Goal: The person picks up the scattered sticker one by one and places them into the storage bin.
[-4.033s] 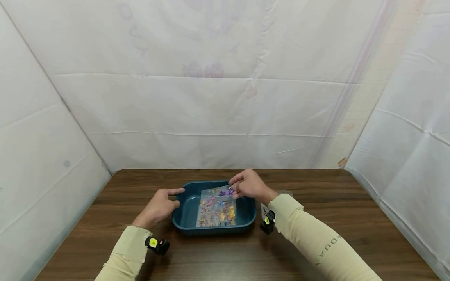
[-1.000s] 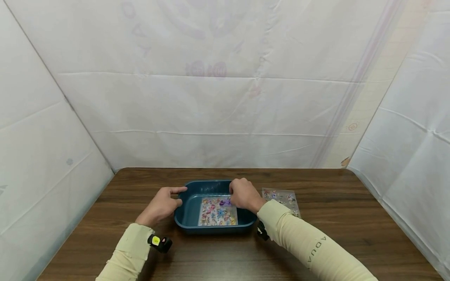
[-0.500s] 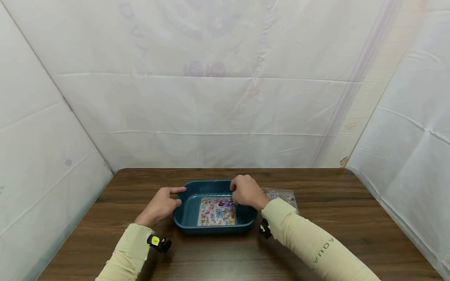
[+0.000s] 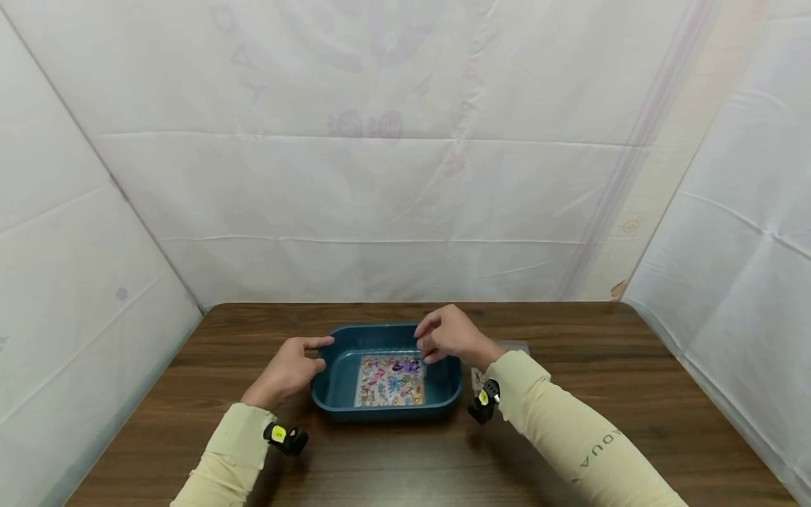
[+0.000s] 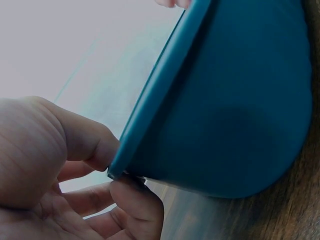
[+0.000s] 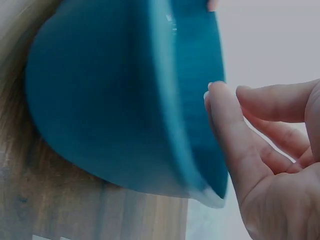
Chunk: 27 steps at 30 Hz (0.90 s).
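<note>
The right hand (image 4: 451, 336) has come up off the sticker sheet (image 4: 390, 381) since half a second ago: then it was bent down over the sheet's far right corner inside the blue tray (image 4: 336, 380), and now it hovers above the tray's far right rim with fingers loosely extended and nothing between them. The right wrist view agrees, showing bare fingers (image 6: 227, 135) just beside the rim, apart from it, holding nothing. The sheet lies flat on the tray floor, its colourful stickers face up, in much the same spot as a second ago, when it had already settled from the tilted pose it had four seconds back while the right hand pinched it. So the sheet appears to be let go and left in the tray. The left hand (image 4: 288, 370) has not shifted across these pictures; it grips the tray's left rim, thumb on the inner side and fingers under the lip, as the left wrist view shows (image 5: 107, 150). On the brown worktop (image 4: 633, 394) to the right of the tray, a second sheet (image 4: 476, 379) is mostly hidden behind the right forearm, where a second ago it was in plain sight.
</note>
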### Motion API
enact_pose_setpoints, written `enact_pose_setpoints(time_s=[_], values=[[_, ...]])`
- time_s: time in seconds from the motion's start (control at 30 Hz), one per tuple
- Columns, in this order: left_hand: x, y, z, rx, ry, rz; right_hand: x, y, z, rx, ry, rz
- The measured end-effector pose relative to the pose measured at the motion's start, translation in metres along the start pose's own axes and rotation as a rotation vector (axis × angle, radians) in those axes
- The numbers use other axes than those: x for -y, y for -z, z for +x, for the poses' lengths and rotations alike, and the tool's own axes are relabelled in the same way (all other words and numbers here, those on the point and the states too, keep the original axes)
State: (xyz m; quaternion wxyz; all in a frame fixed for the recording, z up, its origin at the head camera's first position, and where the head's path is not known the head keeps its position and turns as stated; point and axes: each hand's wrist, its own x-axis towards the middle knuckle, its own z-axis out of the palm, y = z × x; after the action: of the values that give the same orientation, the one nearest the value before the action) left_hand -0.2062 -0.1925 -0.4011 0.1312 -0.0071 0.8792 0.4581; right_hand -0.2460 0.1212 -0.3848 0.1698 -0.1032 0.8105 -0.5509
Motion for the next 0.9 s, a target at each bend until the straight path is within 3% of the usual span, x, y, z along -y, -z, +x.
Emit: enact_pose_setpoints(time_s=[0.23, 0.9], values=[[-0.001, 0.0, 0.0, 0.003, 0.004, -0.002, 0.003, 0.019, -0.004, 0.041, -0.067, 0.1], [0.001, 0.002, -0.001, 0.014, -0.036, 0.0, -0.012, 0.07, -0.025, 0.026, -0.035, 0.069]])
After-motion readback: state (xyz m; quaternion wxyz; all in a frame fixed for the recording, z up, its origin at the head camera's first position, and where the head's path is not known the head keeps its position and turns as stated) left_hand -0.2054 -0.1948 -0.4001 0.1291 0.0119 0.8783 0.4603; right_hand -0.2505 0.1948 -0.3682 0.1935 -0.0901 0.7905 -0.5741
